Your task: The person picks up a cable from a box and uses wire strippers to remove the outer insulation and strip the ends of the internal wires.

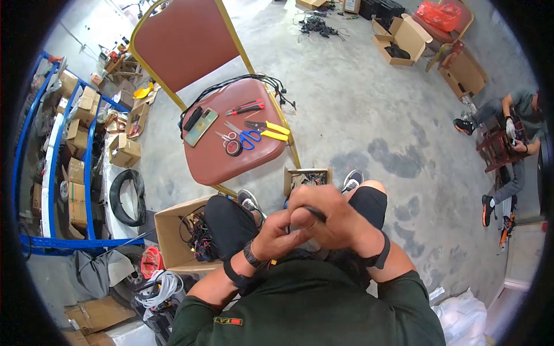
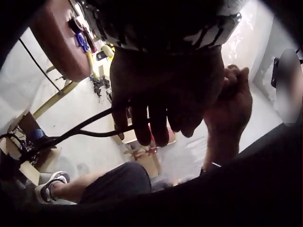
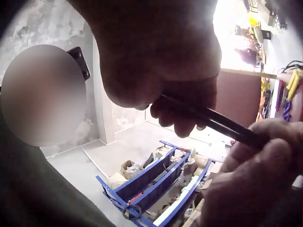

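Both hands are together in front of the torso. My left hand [image 1: 283, 235] pinches a doubled black cable [image 3: 248, 136], its thumb and fingers closed round it. The right hand [image 1: 340, 222] grips the same cable farther along, fingers curled over it. In the right wrist view two parallel strands run between the hands. From the left hand's fingers, in the left wrist view, two strands of black cable [image 2: 86, 125] trail down to the lower left. The right palm hides the held ends.
A chair [image 1: 234, 153] ahead bears scissors [image 1: 248, 138], wire strippers [image 1: 271, 130], a utility knife [image 1: 248, 108], a phone [image 1: 203, 127], tape [image 1: 233, 148] and black cables [image 1: 231, 82]. Cardboard boxes [image 1: 173, 236] with cables stand by the legs. A seated person [image 1: 522, 115] is at right.
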{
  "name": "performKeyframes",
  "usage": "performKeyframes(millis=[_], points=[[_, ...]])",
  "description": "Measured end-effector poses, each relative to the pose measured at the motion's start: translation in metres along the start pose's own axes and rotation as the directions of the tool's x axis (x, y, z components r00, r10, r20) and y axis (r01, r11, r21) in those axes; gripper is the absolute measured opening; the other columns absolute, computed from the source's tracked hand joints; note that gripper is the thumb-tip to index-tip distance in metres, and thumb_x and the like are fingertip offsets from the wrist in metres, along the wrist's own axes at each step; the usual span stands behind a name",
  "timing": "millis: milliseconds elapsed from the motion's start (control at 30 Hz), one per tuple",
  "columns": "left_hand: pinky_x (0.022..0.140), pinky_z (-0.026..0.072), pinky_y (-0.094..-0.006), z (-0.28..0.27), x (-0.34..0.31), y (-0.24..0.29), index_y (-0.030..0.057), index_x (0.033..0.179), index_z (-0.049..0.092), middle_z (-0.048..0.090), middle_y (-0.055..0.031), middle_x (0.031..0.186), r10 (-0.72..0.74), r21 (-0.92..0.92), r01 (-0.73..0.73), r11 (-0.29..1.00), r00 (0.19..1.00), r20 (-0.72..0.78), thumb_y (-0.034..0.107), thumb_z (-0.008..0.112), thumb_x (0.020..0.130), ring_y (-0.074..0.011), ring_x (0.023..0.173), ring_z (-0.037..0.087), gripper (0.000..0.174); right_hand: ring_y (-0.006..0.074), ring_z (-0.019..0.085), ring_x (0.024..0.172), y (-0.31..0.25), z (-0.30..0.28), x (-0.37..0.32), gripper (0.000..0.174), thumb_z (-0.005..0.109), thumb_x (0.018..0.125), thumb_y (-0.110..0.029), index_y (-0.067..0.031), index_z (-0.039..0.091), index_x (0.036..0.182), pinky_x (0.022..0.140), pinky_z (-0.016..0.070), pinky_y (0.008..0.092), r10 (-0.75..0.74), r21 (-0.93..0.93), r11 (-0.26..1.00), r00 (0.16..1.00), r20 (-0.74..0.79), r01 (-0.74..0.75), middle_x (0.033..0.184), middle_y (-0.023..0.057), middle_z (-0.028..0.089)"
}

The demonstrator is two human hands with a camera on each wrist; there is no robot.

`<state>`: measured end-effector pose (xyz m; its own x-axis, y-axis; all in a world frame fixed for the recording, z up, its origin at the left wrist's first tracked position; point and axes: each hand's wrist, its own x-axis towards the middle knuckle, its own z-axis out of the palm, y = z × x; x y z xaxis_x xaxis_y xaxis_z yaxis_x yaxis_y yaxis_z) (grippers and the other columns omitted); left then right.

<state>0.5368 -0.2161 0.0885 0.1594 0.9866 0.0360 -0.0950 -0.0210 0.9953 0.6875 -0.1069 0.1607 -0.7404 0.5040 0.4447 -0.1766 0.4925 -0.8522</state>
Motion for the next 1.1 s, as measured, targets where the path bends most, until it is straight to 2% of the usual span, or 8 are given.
performKeyframes(millis=[133,233,333,633,833,867,933,1100], points=[[0.087,0.0472,-0.0278,0.008,0.016,0.036,-0.0007,0.119,0.062,0.067,-0.0043,0.107,0.224,0.096,-0.22,0.971,0.974,-0.035,0.021,0.063,0.098,-0.0104,0.101,0.058,0.03,0.0324,0.057,0.067,-0.004,-0.003,0.01,0.042,0.054,0.099,-0.042,-0.0025,0.055,0.084,0.076,0.0497,0.0406,-0.152,-0.061,0.987,0.985,-0.077,0.148,0.073,0.0106,0.056],[0.085,0.0471,-0.0271,0.017,0.022,0.038,-0.0007,0.119,0.061,0.066,-0.0027,0.105,0.231,0.049,-0.227,0.973,0.968,-0.098,0.026,0.057,0.101,-0.0094,0.099,0.056,0.033,0.0368,0.056,0.075,-0.009,-0.012,0.015,0.015,0.067,0.086,-0.015,-0.0027,0.058,0.086,0.071,0.0463,0.0415,-0.182,-0.11,0.978,0.982,-0.052,0.175,0.08,0.0141,0.058],[0.083,0.0469,-0.0256,0.023,0.028,0.041,-0.0008,0.118,0.062,0.064,-0.0013,0.104,0.243,0.015,-0.244,0.97,0.96,-0.14,0.025,0.054,0.103,-0.0079,0.097,0.055,0.031,0.0359,0.056,0.075,-0.013,-0.015,0.017,0.015,0.068,0.083,-0.011,-0.0024,0.056,0.086,0.072,0.0458,0.042,-0.185,-0.089,0.98,0.98,-0.073,0.178,0.08,0.0134,0.057],[0.066,0.0438,-0.0255,0.013,0.024,0.002,-0.0011,0.114,0.061,0.059,0.0009,0.083,0.177,0.044,-0.173,0.984,0.975,-0.138,0.021,0.053,0.103,-0.0067,0.075,0.052,0.026,0.024,0.054,0.08,0.016,0.003,0.008,0.038,0.054,0.1,-0.037,-0.002,0.053,0.084,0.081,0.0458,0.0363,-0.028,0.0,1.0,0.99,-0.141,0.028,0.084,0.0086,0.054],[0.074,0.0498,-0.036,0.009,0.011,-0.021,-0.0019,0.118,0.059,0.062,-0.0184,0.089,0.303,0.369,-0.214,0.905,0.931,-0.202,0.016,0.057,0.096,-0.0306,0.082,0.065,0.028,0.0193,0.053,0.083,0.038,0.025,-0.009,0.037,0.047,0.104,-0.032,-0.003,0.05,0.082,0.078,0.045,0.0313,0.149,0.051,0.988,0.98,-0.133,-0.144,0.087,0.0091,0.054],[0.076,0.0498,-0.0383,0.007,0.01,-0.033,-0.0044,0.113,0.057,0.064,-0.0189,0.093,0.3,0.369,-0.214,0.904,0.934,-0.193,0.019,0.059,0.097,-0.0241,0.085,0.064,0.028,0.0191,0.053,0.082,0.045,0.028,-0.011,0.037,0.047,0.104,-0.032,-0.0026,0.051,0.082,0.076,0.0447,0.0304,0.138,0.071,0.989,0.982,-0.13,-0.13,0.087,0.0092,0.054],[0.073,0.05,-0.0394,0.004,0.003,-0.015,-0.0034,0.11,0.058,0.063,-0.0247,0.092,0.286,0.433,-0.2,0.879,0.947,-0.145,0.018,0.058,0.097,-0.0376,0.084,0.066,0.025,0.0188,0.053,0.082,0.048,0.034,-0.014,0.04,0.048,0.104,-0.036,-0.0018,0.053,0.084,0.074,0.0443,0.0294,0.177,0.11,0.98,0.978,-0.111,-0.165,0.087,0.0088,0.054],[0.068,0.0493,-0.041,-0.003,-0.01,-0.03,-0.0021,0.106,0.059,0.063,-0.0263,0.086,0.202,0.539,-0.075,0.839,0.963,-0.18,0.015,0.057,0.097,-0.0449,0.08,0.062,0.02,0.021,0.052,0.078,0.068,0.051,-0.023,0.038,0.051,0.102,-0.035,0.0002,0.054,0.089,0.074,0.0446,0.0315,0.251,0.129,0.961,0.967,-0.042,-0.244,0.084,0.0096,0.053]])
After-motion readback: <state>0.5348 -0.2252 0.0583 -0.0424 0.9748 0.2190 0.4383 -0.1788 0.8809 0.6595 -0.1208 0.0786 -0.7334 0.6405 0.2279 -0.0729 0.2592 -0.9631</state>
